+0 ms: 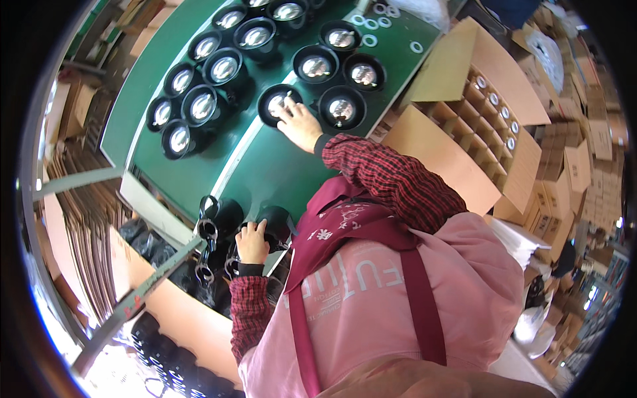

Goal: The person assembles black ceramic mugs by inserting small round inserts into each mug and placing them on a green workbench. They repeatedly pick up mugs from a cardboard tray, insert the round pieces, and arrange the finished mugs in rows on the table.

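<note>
My right hand [300, 124] reaches into a round black jug body [265, 115] standing on the green worktable [278, 164]. Its fingers rest on the silvered, domed glass liner [276, 103] inside, near a small tip. Close to the table's near edge, my left hand [252, 245] is curled against a black jug body [274, 219]; the fingertips are partly hidden. Beside it stand glossy black jugs with loop handles [208, 229]. Several black bodies with liners [342, 108] stand next to my right hand, and a longer group [201, 107] is ranged at the left.
White rings [371, 23] are scattered at the far right of the table. An open divided carton [477, 129] on the right holds several silvered pieces along one side. Flattened cardboard [84, 219] is stacked at left. A metal rail [144, 293] crosses near a carton of black jugs [164, 353].
</note>
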Demonstrator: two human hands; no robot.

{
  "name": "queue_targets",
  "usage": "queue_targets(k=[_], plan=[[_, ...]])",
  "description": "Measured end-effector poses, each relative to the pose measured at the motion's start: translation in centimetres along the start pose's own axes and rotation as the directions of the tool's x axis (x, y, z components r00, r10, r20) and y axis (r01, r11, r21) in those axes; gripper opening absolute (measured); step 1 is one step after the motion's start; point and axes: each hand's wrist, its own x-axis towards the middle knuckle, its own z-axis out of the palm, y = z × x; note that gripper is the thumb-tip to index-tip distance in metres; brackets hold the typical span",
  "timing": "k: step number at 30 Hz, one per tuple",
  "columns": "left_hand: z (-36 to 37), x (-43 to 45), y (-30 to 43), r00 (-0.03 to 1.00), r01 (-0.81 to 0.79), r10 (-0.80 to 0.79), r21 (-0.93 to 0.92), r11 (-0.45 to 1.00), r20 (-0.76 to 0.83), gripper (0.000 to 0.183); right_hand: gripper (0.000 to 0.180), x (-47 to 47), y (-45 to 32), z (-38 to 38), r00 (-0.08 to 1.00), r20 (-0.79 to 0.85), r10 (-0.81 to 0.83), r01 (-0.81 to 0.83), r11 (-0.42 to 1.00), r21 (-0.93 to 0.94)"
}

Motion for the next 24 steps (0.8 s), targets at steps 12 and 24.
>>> queue_targets(k=[12, 24], plan=[[-4.0, 10.7, 0.9, 0.982, 0.119, -0.132, -0.1, 0.988, -0.137, 0.052, 0.011, -15.7, 3.5, -7.0, 0.934, -0.26, 0.245, -0.005, 0.736, 0.677], [-4.9, 17.8, 1.6, 0.944, 0.328, -0.329, 0.13, 0.936, -0.011, 0.067, 0.023, -39.0, 29.8, -5.3, 0.201, -0.056, 0.978, -0.706, 0.185, 0.683]])
